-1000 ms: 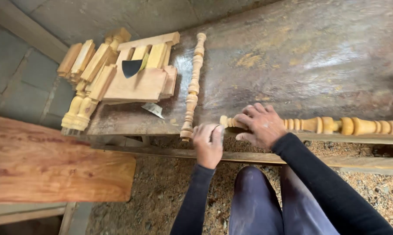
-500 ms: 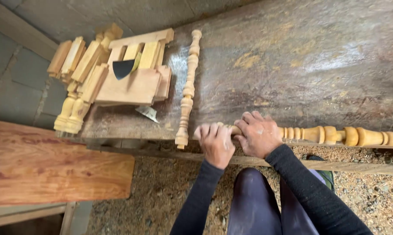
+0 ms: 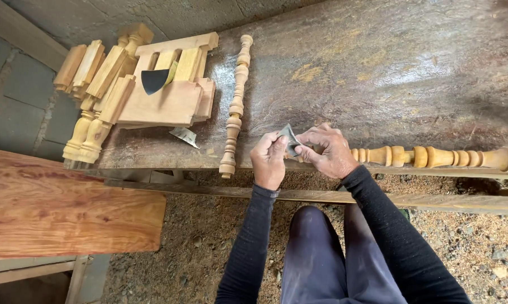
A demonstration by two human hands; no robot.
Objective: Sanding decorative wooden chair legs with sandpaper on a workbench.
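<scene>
A small grey piece of sandpaper (image 3: 289, 138) is pinched between my left hand (image 3: 268, 159) and my right hand (image 3: 328, 151) at the near edge of the dark wooden workbench (image 3: 389, 67). Under my right hand lies a turned wooden spindle (image 3: 434, 157), running along the bench edge to the right; its left end is hidden by my hands. A second turned spindle (image 3: 235, 107) lies just left of my left hand, pointing away from me.
A pile of turned legs and wooden blocks (image 3: 136, 84) sits at the bench's left end, with a dark scrap (image 3: 154, 79) on top and a grey scrap (image 3: 183, 135) beside it. A reddish plank (image 3: 63, 208) lies lower left. My knees (image 3: 321, 253) are above sawdust-covered ground.
Both hands were pressed on the spindle's left end; now they have lifted slightly and hold the sandpaper piece between their fingertips. The view has shifted a little.
</scene>
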